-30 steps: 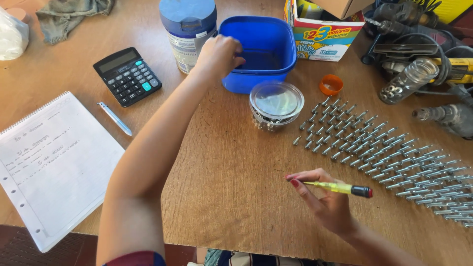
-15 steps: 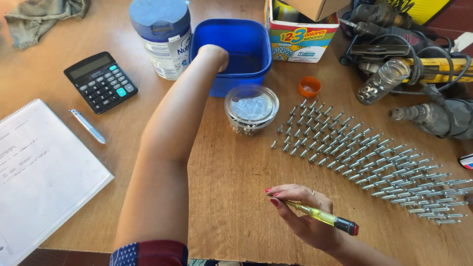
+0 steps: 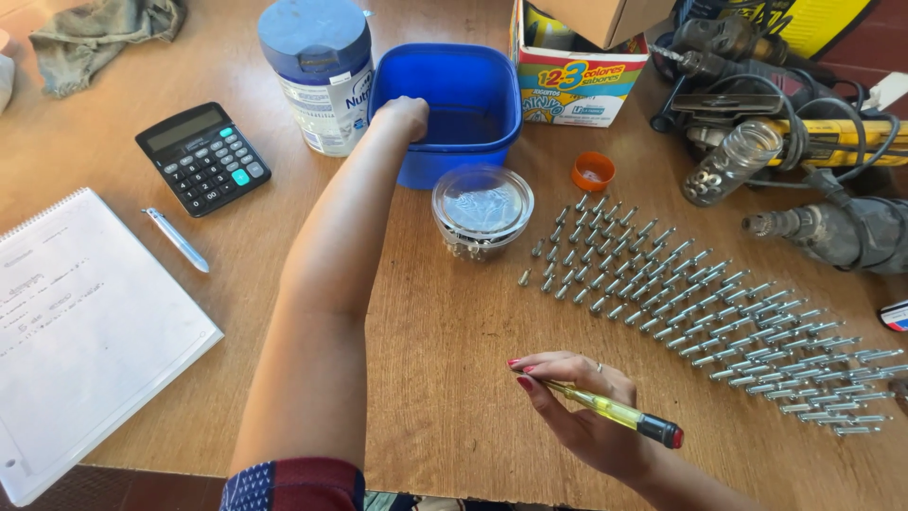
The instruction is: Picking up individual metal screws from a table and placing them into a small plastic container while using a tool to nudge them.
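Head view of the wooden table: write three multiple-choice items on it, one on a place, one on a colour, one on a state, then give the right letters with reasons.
1. Where is the left hand?
A. on the calculator
B. reaching into the blue tub
C. on the notebook

2. What colour is the small loose cap beside the rows of screws?
A. orange
B. green
C. white

3. What is the state of the right hand?
A. flat and empty on the table
B. closed on a screw
C. holding a yellow-handled screwdriver

Answers: 1 B, the fingers go over the tub's rim. 2 A, the cap is plainly orange. 3 C, the fingers wrap around the tool's clear yellow handle.
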